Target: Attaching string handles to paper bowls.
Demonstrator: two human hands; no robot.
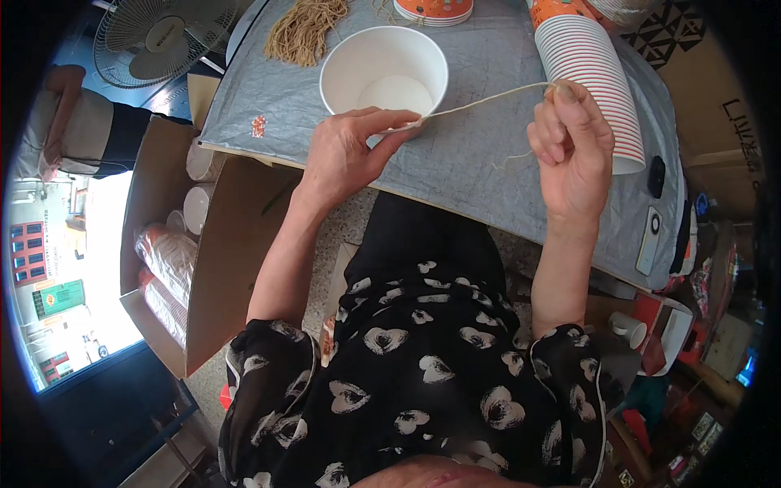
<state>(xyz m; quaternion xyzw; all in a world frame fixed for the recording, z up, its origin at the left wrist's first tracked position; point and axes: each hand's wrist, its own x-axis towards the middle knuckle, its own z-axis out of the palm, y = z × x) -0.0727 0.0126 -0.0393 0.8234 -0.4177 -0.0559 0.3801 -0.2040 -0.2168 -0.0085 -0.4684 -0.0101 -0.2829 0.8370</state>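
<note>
A white paper tub [346, 69] stands on the grey-covered desk [472, 167], its mouth facing up and its pale inside in view. At the near side of the tub, the left hand [346, 154] has thumb and forefinger brought together, clamped on one end of a thin tan string [488, 99]; whether this hand also touches the tub cannot be told. The right hand [573, 146], well to the right of the tub, pinches the string between thumb and fingers, raised above the desk. The stretch between both hands runs slightly bowed, and a loose tail hangs from the right hand on the side toward the tub.

Just beyond the tub, to its left, lies a bundle of tan strings [305, 32]; behind it sits a stack of orange printed cups [435, 10]. Right of the tub, a long nested stack of white cups [590, 89] with red rims lies on its side. Well left of the tub, a cardboard box [232, 236] holds wrapped cup stacks [171, 276].
</note>
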